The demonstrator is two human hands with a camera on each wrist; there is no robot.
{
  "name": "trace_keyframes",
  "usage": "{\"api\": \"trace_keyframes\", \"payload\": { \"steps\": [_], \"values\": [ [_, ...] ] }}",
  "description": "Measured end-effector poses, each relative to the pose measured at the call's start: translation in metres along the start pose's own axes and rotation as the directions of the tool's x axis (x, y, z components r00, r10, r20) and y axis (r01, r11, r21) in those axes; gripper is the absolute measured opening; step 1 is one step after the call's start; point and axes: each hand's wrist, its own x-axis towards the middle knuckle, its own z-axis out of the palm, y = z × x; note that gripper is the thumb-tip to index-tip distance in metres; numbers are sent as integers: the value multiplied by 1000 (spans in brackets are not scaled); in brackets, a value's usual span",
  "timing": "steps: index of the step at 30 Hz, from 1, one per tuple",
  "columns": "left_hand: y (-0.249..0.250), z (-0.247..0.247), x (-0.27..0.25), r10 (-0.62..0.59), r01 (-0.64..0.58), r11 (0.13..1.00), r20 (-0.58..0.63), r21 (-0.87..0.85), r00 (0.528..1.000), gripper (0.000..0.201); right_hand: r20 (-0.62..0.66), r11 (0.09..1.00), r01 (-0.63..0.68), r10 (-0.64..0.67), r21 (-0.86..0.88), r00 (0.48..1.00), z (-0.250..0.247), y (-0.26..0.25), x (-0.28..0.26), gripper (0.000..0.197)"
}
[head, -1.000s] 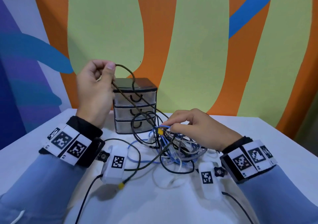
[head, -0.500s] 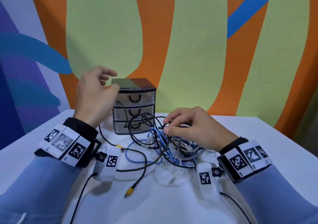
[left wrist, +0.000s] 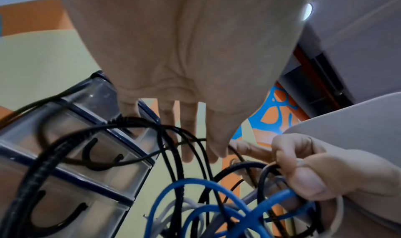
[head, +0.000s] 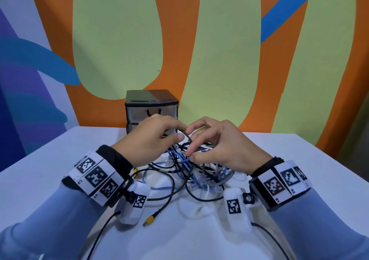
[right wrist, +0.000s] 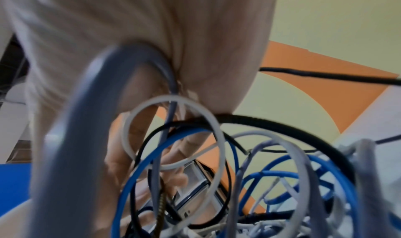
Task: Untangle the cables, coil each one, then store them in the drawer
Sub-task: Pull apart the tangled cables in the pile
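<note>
My left hand and right hand both pinch the braided cable above the tangle. The drawer unit stands just behind.

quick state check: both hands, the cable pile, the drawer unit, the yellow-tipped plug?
left hand: pinching the braided cable at the top of the pile
right hand: fingers curled into the cable tangle, gripping strands
cable tangle: knotted, nothing coiled
drawer unit: top drawer closed, lower ones hidden
yellow-tipped plug: loose on the table
</note>
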Motion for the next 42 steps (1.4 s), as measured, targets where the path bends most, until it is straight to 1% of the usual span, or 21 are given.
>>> {"api": "trace_keyframes", "payload": {
  "steps": [2,6,7,8,10,11,13,15,18,20,21,23,26,27,28,30,32,35,37,39,42],
  "values": [
    [1,-1,0,10,-9,1000,-52,22,999,12,-16,999,26,-26,23,1000,1,3,0,23],
    [2,-8,-2,6,-9,984,-19,-176,1000,11,-59,991,31,-24,128,998,3,2,2,12],
    [3,-11,-3,1,-8,978,-33,-208,999,12,-71,991,20,-10,134,997,4,2,3,15],
    [4,-13,-3,-2,-16,972,-76,-234,997,13,-75,991,6,4,131,997,3,3,3,17],
    [4,-18,-2,-35,-44,945,-235,-324,971,10,-63,994,-25,31,103,998,4,5,4,14],
    [3,-22,-1,-76,-62,922,-336,-382,939,8,-55,997,-37,41,74,998,3,7,4,15],
    [-1,-31,1,-173,-108,878,-519,-467,837,6,-43,998,-53,54,28,998,1,9,5,24],
    [-8,-40,2,-270,-136,840,-621,-526,736,9,-35,998,-64,64,-12,997,0,9,6,32],
    [-20,-50,0,-392,-153,793,-685,-590,614,13,-54,992,-92,88,-84,995,-1,11,7,19],
    [-24,-53,0,-430,-154,783,-703,-603,567,13,-104,990,-115,106,-87,989,-2,12,7,13],
    [-24,-53,0,-445,-132,785,-699,-605,560,13,-141,989,-128,117,-71,983,-2,13,8,11],
    [-25,-50,1,-449,-33,813,-663,-581,599,13,-228,989,-150,144,-12,963,-5,13,8,9],
    [-19,-43,0,-396,160,895,-580,-415,712,7,-379,991,-113,134,78,916,-9,11,8,10],
    [-13,-40,-2,-354,210,929,-562,-306,748,19,-419,994,-76,103,80,902,-10,11,8,9],
    [-8,-38,-3,-288,211,957,-535,-201,794,35,-448,997,-34,59,63,892,-10,10,8,10],
    [5,-35,-4,-125,83,991,-478,-107,869,56,-462,999,46,-35,12,886,-7,9,9,12],
    [16,-31,-5,7,-74,986,-410,-149,912,51,-418,993,113,-110,-19,902,-3,6,9,16],
    [29,-20,-6,71,-141,967,-308,-212,949,22,-300,987,153,-162,-54,940,3,-1,8,21],
    [31,-14,-7,85,-146,967,-278,-208,957,25,-239,986,162,-167,-43,957,6,-3,7,17],
    [28,-12,-5,88,-141,973,-272,-182,958,31,-206,989,143,-132,39,970,7,-1,7,14],
    [23,-16,-3,83,-141,979,-345,-148,935,35,-144,983,69,-45,167,989,6,5,8,19]
  ]
}}
